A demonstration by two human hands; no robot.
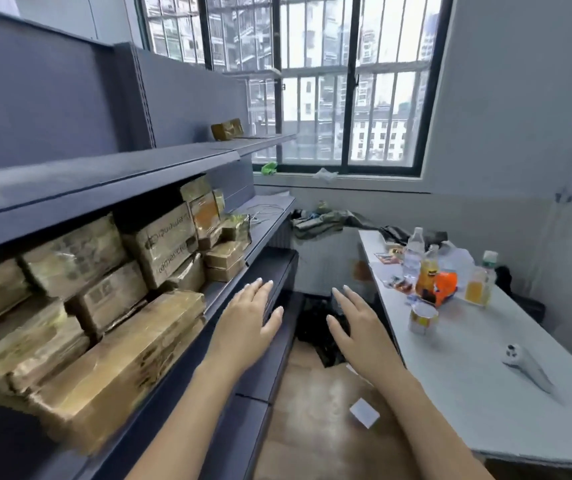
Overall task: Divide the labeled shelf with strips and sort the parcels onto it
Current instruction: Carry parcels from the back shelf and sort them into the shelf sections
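Parcels (111, 306) fill the shelf (229, 289) left; table (468, 375) right.

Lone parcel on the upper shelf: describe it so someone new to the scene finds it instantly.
Start at the dark shelving unit on the left and follow its upper shelf toward the barred window. Near that far end sits a single brown taped parcel. Unlike the parcels stacked tightly together on the shelf below, it stands alone with bare shelf around it.
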